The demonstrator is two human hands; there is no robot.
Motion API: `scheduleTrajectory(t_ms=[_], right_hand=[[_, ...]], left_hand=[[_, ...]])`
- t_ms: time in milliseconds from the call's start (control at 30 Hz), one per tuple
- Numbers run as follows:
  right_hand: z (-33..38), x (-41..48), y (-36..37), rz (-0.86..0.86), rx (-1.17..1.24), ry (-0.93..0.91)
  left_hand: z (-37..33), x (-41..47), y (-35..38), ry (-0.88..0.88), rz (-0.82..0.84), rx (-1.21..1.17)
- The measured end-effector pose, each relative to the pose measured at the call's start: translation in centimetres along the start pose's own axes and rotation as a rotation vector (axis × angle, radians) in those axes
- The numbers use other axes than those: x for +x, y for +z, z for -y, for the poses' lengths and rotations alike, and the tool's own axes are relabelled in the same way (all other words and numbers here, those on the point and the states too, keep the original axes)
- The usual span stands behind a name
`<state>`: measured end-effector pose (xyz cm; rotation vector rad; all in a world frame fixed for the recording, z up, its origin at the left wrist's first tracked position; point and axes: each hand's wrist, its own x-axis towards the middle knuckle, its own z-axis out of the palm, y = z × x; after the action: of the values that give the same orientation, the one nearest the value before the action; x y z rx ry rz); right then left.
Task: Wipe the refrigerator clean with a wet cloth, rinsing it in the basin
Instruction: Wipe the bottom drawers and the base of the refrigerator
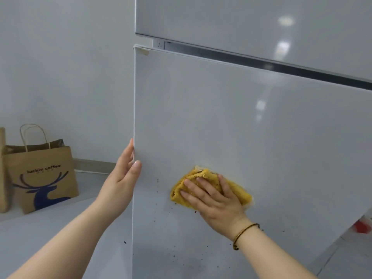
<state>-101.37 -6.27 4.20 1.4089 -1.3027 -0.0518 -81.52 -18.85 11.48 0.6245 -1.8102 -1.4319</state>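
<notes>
Right hand [213, 200] presses cloth [238, 190] against refrigerator door [241, 117].

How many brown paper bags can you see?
2. The deer bag stands left of the refrigerator. The second bag is beside it, cut off by the picture's left edge. More could be outside the view.
</notes>
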Motion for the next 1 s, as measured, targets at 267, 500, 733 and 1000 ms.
scheduleTrajectory(t_ms=[267, 500, 733, 1000], right_hand=[[-3.2, 10.7, -2.5, -0.264, 0.113, 0.630], [6.8, 5.4, 1.5, -0.112, 0.067, 0.337], [6.8, 0.5, 2.0, -0.043, 0.048, -0.023], [9.6, 6.1, 2.1, -0.256, 0.093, 0.575]], left_hand=[[1.3, 0.2, -0.6, 0.064, 0.001, -0.059], [2.6, 0.7, -0.6, 0.111, -0.013, -0.120], [6.5, -1.0, -1.7, 0.009, 0.034, -0.027], [8.8, -1.7, -2.2, -0.005, 0.097, -0.055]])
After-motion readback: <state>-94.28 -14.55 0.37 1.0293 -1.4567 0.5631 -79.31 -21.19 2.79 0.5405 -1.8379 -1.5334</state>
